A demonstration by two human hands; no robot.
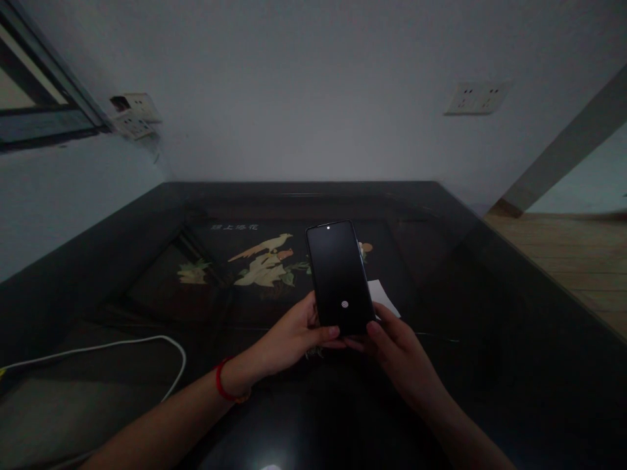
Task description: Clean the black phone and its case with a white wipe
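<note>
A black smartphone with a dark screen and a small white fingerprint mark near its bottom is held upright above a dark glass-topped table. My left hand grips its lower left edge, thumb on the bottom of the screen. My right hand holds the lower right corner, thumb near the bottom edge. A red string bracelet circles my left wrist. A small white card lies on the table just behind the phone.
Under the glass is a light bird-and-branch inlay. A white cable loops across the table's left side. Wall sockets sit on the back wall, more sockets on the left wall. Wooden floor lies to the right.
</note>
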